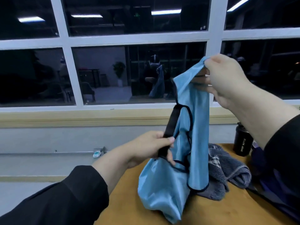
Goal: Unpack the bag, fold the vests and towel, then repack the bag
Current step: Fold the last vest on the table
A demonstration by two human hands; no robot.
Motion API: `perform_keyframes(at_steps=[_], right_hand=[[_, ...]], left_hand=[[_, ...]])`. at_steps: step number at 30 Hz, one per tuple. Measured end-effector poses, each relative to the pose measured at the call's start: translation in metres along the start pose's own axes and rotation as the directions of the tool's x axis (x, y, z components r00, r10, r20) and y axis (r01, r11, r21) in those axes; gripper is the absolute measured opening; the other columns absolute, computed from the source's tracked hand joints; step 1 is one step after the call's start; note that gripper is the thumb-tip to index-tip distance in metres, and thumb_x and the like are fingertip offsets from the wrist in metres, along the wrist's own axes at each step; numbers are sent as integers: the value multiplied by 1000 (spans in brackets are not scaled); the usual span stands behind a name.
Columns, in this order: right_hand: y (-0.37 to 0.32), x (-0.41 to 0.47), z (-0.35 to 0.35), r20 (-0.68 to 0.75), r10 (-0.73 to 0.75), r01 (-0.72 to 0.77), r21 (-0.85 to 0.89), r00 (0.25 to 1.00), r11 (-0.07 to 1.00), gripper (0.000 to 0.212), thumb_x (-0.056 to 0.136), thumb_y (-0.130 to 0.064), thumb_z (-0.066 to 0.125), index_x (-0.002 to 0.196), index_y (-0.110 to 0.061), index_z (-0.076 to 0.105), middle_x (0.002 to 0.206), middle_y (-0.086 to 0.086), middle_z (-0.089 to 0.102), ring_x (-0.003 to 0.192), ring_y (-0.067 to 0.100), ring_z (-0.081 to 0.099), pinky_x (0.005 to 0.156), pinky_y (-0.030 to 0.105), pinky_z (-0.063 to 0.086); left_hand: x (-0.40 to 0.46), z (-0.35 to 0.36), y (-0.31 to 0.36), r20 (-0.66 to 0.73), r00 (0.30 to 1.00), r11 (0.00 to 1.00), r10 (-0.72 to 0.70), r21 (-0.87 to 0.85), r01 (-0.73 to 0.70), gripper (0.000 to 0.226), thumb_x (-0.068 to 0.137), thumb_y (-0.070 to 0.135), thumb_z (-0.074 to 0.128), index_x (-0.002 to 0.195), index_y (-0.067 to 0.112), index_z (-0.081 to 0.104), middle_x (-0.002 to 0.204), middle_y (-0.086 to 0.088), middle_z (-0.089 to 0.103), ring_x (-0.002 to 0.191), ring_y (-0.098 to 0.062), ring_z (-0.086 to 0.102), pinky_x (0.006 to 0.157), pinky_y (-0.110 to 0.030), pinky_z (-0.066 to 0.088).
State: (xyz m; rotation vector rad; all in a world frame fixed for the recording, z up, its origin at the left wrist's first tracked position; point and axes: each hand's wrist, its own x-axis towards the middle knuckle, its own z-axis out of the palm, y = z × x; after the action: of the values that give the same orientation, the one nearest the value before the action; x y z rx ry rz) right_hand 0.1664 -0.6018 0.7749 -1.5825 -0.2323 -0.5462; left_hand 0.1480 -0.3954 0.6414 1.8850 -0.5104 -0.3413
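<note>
A light blue vest (pixel 193 127) with black trim hangs above the wooden table (pixel 133 207), its lower part bunched on the tabletop. My right hand (pixel 225 78) pinches its top edge, raised high at the right. My left hand (pixel 152 148) grips a black strap of the same vest lower down at the centre. A grey striped towel (pixel 227 172) lies crumpled on the table behind the vest. The dark blue bag (pixel 272 181) sits at the right edge, partly hidden by my right sleeve.
A black sport bottle (pixel 242 140) stands on the table at the far right, next to the bag. Beyond the table runs a wall with a wooden sill (pixel 81 117) and large dark windows. The floor lies to the left.
</note>
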Motion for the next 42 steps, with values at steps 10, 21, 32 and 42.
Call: perform_keyframes(at_steps=[10, 21, 32, 42], right_hand=[[16, 24, -30, -159, 15, -17, -12, 987, 1000, 15, 103, -21, 43, 104, -20, 58, 113, 10, 73, 85, 16, 77, 86, 46, 58], [35, -39, 20, 398, 207, 25, -505, 894, 863, 47, 94, -56, 61, 101, -11, 74, 88, 1, 79, 86, 24, 76, 90, 48, 60], [44, -38, 29, 355, 150, -13, -360, 923, 933, 26, 92, -32, 63, 84, -7, 68, 81, 10, 69, 76, 20, 60, 72, 36, 44], [6, 31, -3, -153, 127, -115, 85, 980, 990, 21, 82, -29, 52, 94, -18, 65, 90, 9, 58, 83, 24, 54, 72, 43, 46]], left_hand=[[-29, -79, 40, -248, 961, 932, 126, 361, -29, 41, 96, 46, 65, 75, 12, 60, 77, -14, 69, 79, -19, 58, 95, -37, 44], [-7, -67, 77, -428, 876, 928, 223, -181, -324, 33, 110, 36, 42, 106, 10, 61, 107, -12, 77, 102, -24, 73, 93, -40, 58], [-4, -78, 79, -569, 800, 949, 189, -104, -298, 34, 104, 38, 56, 112, 7, 69, 103, -5, 76, 89, -20, 71, 83, -36, 56], [-17, -98, 74, -120, 991, 995, 63, 81, -53, 31, 85, 22, 79, 109, 3, 73, 106, -15, 75, 88, -27, 72, 81, -37, 60]])
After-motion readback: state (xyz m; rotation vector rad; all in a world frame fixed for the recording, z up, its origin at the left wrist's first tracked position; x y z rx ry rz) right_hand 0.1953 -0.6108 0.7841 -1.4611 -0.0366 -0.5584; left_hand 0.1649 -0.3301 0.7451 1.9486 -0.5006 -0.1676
